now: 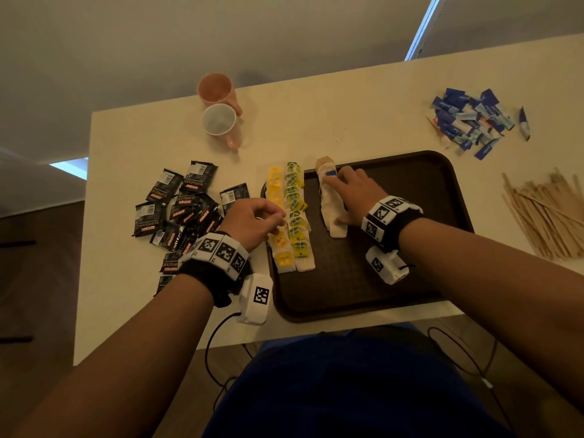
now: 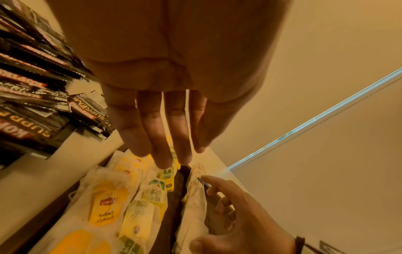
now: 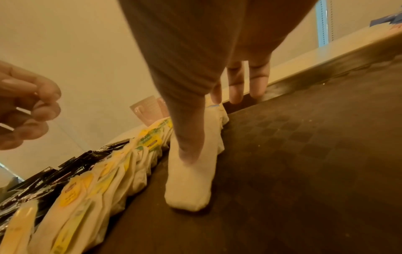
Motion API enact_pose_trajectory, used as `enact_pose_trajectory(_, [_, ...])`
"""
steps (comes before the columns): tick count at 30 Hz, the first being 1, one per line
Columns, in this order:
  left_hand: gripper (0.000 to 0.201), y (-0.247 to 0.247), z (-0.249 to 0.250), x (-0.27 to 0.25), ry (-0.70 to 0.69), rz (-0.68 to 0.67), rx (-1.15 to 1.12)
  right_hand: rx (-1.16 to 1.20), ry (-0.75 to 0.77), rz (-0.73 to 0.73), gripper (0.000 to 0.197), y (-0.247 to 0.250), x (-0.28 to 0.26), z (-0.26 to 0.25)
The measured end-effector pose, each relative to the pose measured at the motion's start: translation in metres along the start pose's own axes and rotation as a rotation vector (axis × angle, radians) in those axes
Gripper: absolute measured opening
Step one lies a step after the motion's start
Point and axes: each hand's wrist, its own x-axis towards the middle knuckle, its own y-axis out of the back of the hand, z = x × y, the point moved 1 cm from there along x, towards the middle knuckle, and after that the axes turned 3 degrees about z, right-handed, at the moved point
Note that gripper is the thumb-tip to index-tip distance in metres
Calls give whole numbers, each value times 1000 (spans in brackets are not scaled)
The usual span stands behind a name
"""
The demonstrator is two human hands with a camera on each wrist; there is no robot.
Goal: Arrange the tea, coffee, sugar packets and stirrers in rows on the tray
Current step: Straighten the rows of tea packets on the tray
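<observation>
A dark brown tray [image 1: 395,248] holds three rows of tea bags: a yellow-tagged row [image 1: 274,184], a green-tagged row [image 1: 298,238] and a shorter white row [image 1: 331,213] with a blue tag at its far end. My right hand [image 1: 335,200] lies spread on the white row [image 3: 191,185], with the thumb [image 3: 187,146] pressing its near part and the index finger by the blue tag. My left hand [image 1: 275,219] hovers over the yellow and green rows with its fingers [image 2: 165,137] loosely hanging and holding nothing. Black coffee sachets [image 1: 180,207] lie heaped left of the tray.
Blue and white sugar packets [image 1: 471,121] are piled at the back right of the white table. Wooden stirrers [image 1: 546,213] lie heaped right of the tray. A pink mug [image 1: 218,90] and a white mug [image 1: 219,120] lie behind the sachets. The tray's right half is bare.
</observation>
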Motion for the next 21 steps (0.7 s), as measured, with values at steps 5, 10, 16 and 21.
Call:
enact_pose_trajectory(5, [7, 0, -1, 1, -4, 9, 6, 33, 8, 22, 65, 1, 1, -4])
enact_pose_trajectory(10, [9, 0, 0, 1, -8, 10, 4, 81, -5, -41, 52, 2, 2, -7])
enact_pose_trajectory(16, [12, 1, 0, 0, -20, 4, 7, 139, -62, -164, 45, 3, 3, -9])
enact_pose_trajectory(21, [10, 1, -1, -2, -23, 1, 10, 218, -93, -148, 29, 12, -5, -10])
